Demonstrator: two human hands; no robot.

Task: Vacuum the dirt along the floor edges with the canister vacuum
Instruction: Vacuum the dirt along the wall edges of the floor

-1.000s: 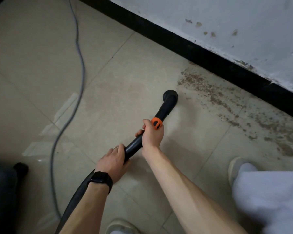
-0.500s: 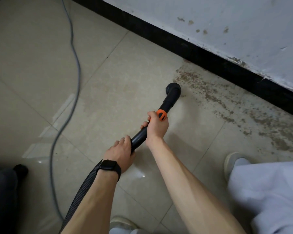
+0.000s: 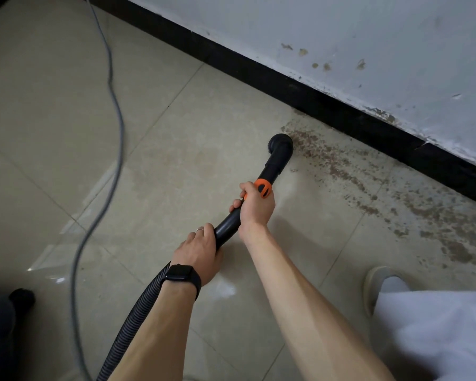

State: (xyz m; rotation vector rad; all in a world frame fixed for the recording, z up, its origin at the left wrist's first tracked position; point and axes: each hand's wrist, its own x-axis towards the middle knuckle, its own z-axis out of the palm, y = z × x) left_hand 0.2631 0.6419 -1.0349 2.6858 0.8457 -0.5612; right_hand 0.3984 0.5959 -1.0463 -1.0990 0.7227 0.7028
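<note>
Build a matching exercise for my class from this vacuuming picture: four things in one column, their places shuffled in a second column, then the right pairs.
Things
1. nozzle
2. grey cord
3. black watch
4. orange collar

Places
A. on the wrist of the left hand
B. at the near end of the dirt strip
C. on the tube, just past the right hand
D. loose across the floor tiles on the left

Pairs: 1-B, 2-D, 3-A, 4-C

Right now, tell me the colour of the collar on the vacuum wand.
The collar is orange; head view shows it best.
</note>
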